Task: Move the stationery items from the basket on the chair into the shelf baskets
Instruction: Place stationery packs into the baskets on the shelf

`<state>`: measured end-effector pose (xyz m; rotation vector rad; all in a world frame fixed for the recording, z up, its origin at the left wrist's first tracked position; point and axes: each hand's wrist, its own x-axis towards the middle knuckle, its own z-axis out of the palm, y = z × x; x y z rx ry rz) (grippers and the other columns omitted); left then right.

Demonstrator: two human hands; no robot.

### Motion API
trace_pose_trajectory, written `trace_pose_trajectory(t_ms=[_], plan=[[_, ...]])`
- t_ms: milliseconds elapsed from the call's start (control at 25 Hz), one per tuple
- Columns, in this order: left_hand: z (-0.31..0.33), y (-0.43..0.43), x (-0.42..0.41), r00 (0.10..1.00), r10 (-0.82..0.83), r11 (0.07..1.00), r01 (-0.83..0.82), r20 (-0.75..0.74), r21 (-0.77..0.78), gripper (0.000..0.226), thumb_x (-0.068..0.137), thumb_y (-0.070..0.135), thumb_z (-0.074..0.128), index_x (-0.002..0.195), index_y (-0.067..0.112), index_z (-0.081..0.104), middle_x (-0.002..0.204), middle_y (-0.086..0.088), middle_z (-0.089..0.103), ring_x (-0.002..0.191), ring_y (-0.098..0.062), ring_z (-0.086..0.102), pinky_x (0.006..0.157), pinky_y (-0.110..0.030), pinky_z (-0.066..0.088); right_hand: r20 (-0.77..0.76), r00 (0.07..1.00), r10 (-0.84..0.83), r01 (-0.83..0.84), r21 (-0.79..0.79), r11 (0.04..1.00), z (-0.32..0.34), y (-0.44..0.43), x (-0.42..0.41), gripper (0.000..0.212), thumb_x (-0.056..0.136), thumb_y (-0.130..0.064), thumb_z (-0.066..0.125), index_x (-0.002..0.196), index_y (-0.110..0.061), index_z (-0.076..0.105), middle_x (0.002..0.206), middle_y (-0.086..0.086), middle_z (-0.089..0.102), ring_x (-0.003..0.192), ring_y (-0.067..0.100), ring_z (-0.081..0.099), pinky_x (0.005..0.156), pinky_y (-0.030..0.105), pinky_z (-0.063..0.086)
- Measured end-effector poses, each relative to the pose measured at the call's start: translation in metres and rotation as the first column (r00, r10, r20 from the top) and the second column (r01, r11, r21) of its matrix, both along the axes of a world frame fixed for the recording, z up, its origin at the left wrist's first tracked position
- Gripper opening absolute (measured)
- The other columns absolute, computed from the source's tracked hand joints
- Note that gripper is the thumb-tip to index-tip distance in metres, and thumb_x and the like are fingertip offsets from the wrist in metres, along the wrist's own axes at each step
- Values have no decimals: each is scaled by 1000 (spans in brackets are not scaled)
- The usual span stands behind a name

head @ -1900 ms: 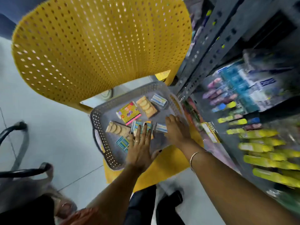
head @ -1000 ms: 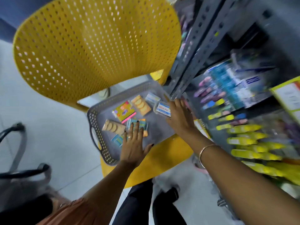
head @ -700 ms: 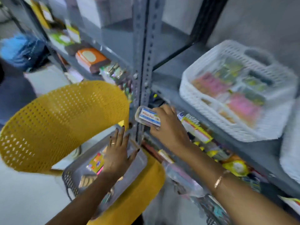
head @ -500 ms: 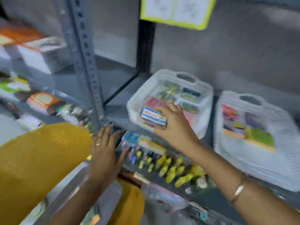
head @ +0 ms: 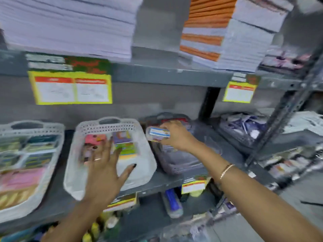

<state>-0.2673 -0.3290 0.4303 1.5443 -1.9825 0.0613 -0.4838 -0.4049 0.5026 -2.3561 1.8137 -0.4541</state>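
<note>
A small blue-labelled box [head: 158, 134] was held in the right hand [head: 176, 135] above the dark shelf basket [head: 174, 163], not yet released, while the left hand [head: 103, 172] was spread wide, empty, before the white basket [head: 145, 165].

label text on small box [head: 159, 134] blurred, leftmost basket [head: 31, 130] cropped

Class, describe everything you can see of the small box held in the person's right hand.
The small box is a flat, rectangular pack with a white and blue label; its print is too blurred to read. A clear wrapper or case seems to surround it. The right hand pinches it from its right end, long side roughly level. It hangs in the air above the dark grey basket, touching nothing else.
</note>
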Motion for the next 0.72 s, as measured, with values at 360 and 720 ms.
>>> trace_pose_trajectory(t_ms=[360, 720], plan=[[-37, -67, -169, 967, -86, 978, 36, 240, 204, 72, 90, 61, 25, 143, 13, 24, 158, -10, 5, 143, -24, -3, 116, -45, 4, -124, 992, 4, 28, 253, 967, -70, -45, -129, 47, 73, -13, 72, 118, -8, 58, 121, 16, 56, 109, 30, 52, 96, 37, 43], [-74, -71, -179, 942, -124, 968, 47, 310, 245, 69, 91, 61, 17, 143, 17, 29, 156, -6, 19, 143, -24, -6, 114, -44, 1, -56, 997, 60, -36, 363, 931, -105, -59, -135, 53, 77, -5, 68, 127, -7, 51, 135, 15, 52, 120, 30, 51, 102, 39, 43]])
